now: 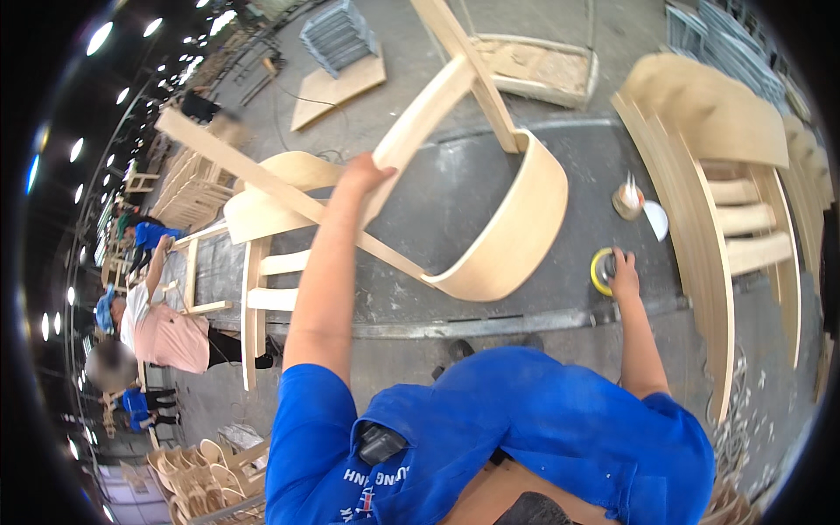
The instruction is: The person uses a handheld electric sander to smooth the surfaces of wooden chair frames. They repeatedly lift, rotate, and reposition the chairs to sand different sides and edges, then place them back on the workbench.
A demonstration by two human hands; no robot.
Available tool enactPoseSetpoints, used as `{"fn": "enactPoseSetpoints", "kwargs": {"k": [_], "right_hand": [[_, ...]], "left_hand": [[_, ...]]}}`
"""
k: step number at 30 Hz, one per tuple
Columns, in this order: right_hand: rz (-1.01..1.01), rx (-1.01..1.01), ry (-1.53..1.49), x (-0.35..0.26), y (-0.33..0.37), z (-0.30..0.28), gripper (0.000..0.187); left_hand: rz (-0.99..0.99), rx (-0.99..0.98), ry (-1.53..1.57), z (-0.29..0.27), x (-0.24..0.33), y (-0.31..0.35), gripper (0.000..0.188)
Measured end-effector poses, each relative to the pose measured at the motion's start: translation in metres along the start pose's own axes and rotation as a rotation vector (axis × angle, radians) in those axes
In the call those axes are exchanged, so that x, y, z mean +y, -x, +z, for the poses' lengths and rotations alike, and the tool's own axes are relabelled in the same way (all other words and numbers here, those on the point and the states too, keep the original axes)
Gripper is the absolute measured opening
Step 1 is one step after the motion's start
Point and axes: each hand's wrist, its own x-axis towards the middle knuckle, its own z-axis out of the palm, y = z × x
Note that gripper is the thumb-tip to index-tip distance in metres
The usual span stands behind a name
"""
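Observation:
My left hand [363,173] is closed around the crosspiece of a pale wooden chair frame [418,118]. The frame lies tilted over the dark grey worktable [595,166], and its curved plywood backrest [516,236] bends round on the right. Farther right, my right hand [623,276] grips a round, yellow-rimmed object [602,271] with a dark middle, low over the table near its front edge. My fingers hide part of it, so I cannot tell its exact kind. Just beyond stand a small jar with a white top [628,201] and a white half-round piece [656,220].
Stacked curved chair parts [700,175] border the table's right side. Another chair frame [271,262] stands at the left, near a co-worker in a pink top [171,328]. Beyond the table are a shallow bin of sawdust [538,70] and a grey stack on a board [339,37].

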Motion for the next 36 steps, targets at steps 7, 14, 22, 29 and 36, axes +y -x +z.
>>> {"fn": "enactPoseSetpoints", "kwargs": {"k": [7,14,22,29,36], "right_hand": [[-0.068,0.075,-0.103,0.002,-0.009,0.013,0.089],[-0.119,0.168,0.173,-0.031,-0.004,0.014,0.084],[0.399,-0.721,-1.026,-0.115,-0.013,0.075,0.061],[0.378,-0.954,-1.341,-0.114,-0.018,0.112,0.045],[0.183,-0.667,-1.245,-0.139,0.016,0.072,0.035]], "left_hand": [[-0.041,-0.054,0.175,0.007,0.032,-0.022,0.072],[0.068,-0.341,0.136,-0.003,0.056,-0.031,0.066],[0.007,-0.300,0.209,0.001,0.053,-0.024,0.066],[0.029,-0.300,0.334,0.003,0.054,-0.011,0.066],[0.209,-0.172,0.527,-0.027,-0.010,0.076,0.067]]}}
